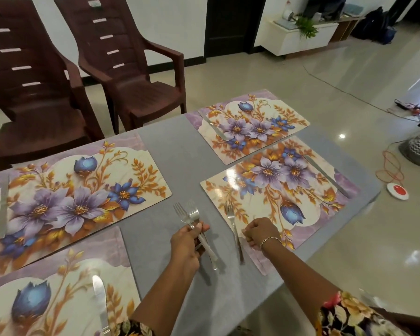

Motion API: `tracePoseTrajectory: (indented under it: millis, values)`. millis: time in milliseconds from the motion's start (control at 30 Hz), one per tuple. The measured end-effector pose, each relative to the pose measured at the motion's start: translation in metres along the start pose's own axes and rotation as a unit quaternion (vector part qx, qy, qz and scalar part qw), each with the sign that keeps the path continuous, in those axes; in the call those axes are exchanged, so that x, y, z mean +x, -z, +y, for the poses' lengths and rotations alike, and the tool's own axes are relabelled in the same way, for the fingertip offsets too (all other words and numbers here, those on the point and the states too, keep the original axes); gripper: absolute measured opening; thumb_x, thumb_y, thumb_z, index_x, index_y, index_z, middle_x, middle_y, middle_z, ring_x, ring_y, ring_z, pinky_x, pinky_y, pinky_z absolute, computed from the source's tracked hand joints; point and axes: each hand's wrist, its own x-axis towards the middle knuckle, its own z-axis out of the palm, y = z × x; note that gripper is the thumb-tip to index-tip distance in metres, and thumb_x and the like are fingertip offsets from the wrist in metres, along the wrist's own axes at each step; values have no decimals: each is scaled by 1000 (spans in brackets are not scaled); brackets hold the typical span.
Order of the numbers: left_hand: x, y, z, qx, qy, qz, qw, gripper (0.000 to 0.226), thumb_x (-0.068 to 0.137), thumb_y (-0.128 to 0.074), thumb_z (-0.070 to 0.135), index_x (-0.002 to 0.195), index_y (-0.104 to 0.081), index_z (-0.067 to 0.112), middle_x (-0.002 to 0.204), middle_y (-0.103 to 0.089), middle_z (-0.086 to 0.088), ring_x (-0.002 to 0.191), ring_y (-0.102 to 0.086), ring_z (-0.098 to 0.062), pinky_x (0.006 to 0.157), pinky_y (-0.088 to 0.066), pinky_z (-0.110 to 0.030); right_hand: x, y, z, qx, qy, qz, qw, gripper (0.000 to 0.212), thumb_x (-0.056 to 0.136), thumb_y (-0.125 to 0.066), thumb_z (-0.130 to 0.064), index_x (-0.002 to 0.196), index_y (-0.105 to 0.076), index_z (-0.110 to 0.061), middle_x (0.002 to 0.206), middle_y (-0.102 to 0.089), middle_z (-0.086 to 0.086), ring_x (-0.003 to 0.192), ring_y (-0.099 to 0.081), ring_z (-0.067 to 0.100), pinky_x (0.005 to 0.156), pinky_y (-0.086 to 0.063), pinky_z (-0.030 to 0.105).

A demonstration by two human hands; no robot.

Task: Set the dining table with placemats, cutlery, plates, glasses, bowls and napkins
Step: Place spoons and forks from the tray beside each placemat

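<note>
Grey dining table (179, 154) in a tiled room, four floral placemats (82, 190) laid.
Our left hand (187, 243) grips a bundle of forks (192, 217) by the handles, just left of the near-right placemat (264, 190). One fork (234, 229) lies along that placemat's left edge, with our right hand (262, 232) curled beside it; whether it touches, we cannot tell. The steel looks light, stiff and slippery, so we judge mid-handle the best pinch.
</note>
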Motion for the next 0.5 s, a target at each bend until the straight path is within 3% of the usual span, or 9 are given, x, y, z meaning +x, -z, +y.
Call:
tracePoseTrajectory:
  millis: [100, 200, 267, 500]
  values:
    - [1, -2, -3, -4, -1, 4, 1000, 9, 92, -57, 9, 92, -65, 11, 86, -69, -4, 90, -58, -17, 86, -44, -36, -2, 2, -2, -92, 64, 31, 993, 15, 84, -64, -27, 80, -62, -13, 80, -64, 5, 74, -56, 19, 66, -44, 29]
    - [3, -4, -7, -8, -3, 17, 1000, 8, 91, -57, 8, 93, -65, 11, 89, -69, -5, 91, -59, -18, 89, -44, -37, -9, -3, -3, -143, 145, 30, 979, 24, 81, -66, -37, 88, -57, -16, 84, -59, 2, 79, -55, 17, 58, -36, 24]
    - [4, -6, -8, -11, -4, 22, 1000, 8, 91, -57, 8, 93, -65, 11, 88, -69, -5, 91, -59, -19, 88, -45, -36, -10, -10, 1, -188, 176, 17, 966, 33, 79, -68, -41, 98, -56, -17, 94, -58, 2, 84, -55, 17, 62, -34, 24]
    - [2, -14, -10, -12, -9, 35, 999, 11, 91, -56, 7, 87, -64, 12, 86, -69, -5, 84, -59, -17, 83, -44, -34, 1, -2, 1, -203, 203, 0, 958, 22, 82, -59, -19, 104, -56, -16, 95, -65, 9, 86, -60, 24, 69, -46, 29]
